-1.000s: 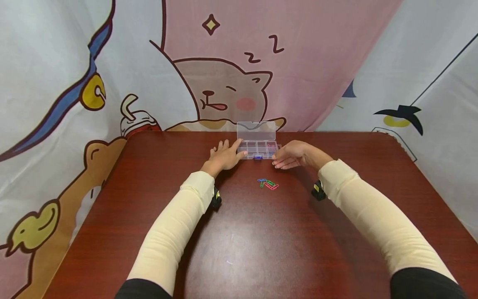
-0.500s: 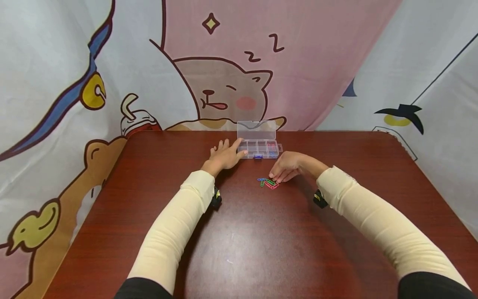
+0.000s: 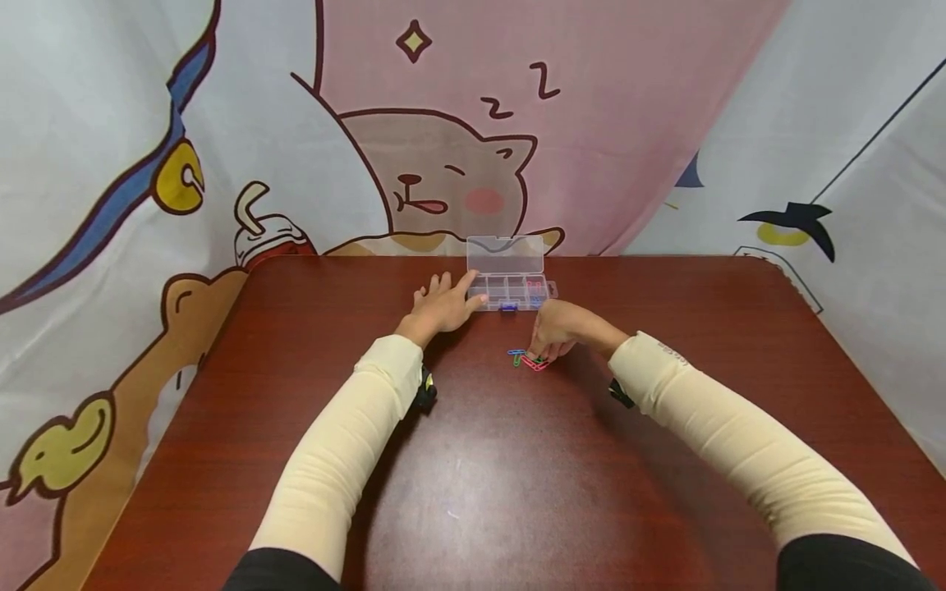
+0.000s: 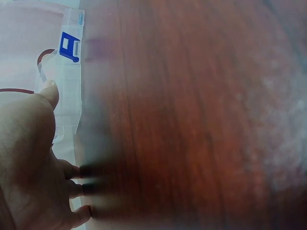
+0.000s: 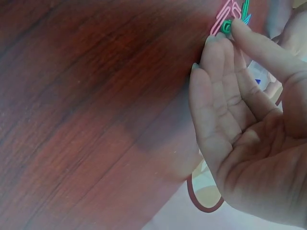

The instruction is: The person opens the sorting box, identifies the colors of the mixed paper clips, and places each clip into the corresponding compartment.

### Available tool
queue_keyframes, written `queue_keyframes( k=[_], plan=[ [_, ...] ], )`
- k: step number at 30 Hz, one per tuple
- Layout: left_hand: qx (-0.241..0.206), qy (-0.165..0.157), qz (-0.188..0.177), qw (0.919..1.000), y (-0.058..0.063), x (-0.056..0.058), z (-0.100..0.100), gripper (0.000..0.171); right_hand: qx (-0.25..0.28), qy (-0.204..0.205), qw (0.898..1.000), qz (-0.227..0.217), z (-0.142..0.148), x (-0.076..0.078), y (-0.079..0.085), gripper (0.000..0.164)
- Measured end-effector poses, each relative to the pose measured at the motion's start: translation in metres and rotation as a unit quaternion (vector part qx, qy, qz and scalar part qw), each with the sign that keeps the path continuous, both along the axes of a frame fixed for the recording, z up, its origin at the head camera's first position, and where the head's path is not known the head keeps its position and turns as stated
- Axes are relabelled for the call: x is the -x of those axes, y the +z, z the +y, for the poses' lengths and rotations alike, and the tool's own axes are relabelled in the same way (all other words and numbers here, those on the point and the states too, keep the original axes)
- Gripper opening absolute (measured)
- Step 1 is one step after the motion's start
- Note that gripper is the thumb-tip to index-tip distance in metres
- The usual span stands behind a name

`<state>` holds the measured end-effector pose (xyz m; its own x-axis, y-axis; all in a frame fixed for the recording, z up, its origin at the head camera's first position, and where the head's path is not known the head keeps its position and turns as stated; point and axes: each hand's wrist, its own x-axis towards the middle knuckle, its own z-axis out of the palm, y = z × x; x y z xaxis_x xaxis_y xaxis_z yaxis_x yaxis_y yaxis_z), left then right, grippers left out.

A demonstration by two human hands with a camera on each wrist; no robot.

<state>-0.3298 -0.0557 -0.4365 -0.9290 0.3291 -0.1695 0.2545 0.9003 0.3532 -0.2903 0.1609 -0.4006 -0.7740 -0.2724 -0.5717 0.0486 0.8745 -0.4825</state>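
A clear plastic compartment box [image 3: 507,294] with a blue latch [image 4: 69,47] stands at the back of the table, its lid raised. Pink and blue paper clips [image 3: 535,292] lie in its right-hand compartments. My left hand [image 3: 442,307] is spread at the box's left end, thumb and index finger against it and the other fingertips down on the table. In front of the box, my right hand [image 3: 559,327] pinches a green paper clip [image 5: 227,26] between thumb and fingertips. Beside it on the table lie pink paper clips [image 5: 223,16], a blue paper clip [image 3: 516,352] and another green one.
The dark red-brown wooden table [image 3: 458,460] stretches in front of both hands. A cartoon-printed cloth [image 3: 628,123] hangs behind the table's back edge and along its sides.
My right hand has come from the box's right end toward me, down to the loose paper clips, and now pinches a green one. My left hand stays at the box.
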Motion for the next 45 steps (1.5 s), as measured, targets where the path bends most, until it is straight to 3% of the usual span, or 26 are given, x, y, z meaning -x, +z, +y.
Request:
queue_keyframes(
  k=[11,17,26,38,45],
  plan=[
    [-0.003,-0.003,-0.001,1.0,0.003,0.0,0.001,0.064,-0.029,0.03,0.999,0.012,-0.005,-0.002,0.004,0.012],
    [-0.003,-0.003,0.0,1.0,0.001,0.0,0.001,0.065,-0.014,0.032,0.999,0.003,-0.003,-0.001,0.004,0.011],
    [-0.003,0.001,0.009,1.0,0.0,-0.002,0.0,0.064,0.042,0.001,0.997,-0.063,0.01,0.008,-0.003,0.016],
    [-0.003,-0.003,0.004,1.0,0.004,0.0,0.0,0.065,0.069,-0.008,0.993,-0.093,0.015,0.017,0.003,0.02],
    [0.001,0.0,0.001,1.0,0.003,-0.002,0.002,0.064,0.129,-0.061,0.984,-0.104,0.014,0.029,0.013,0.023]
  ],
)
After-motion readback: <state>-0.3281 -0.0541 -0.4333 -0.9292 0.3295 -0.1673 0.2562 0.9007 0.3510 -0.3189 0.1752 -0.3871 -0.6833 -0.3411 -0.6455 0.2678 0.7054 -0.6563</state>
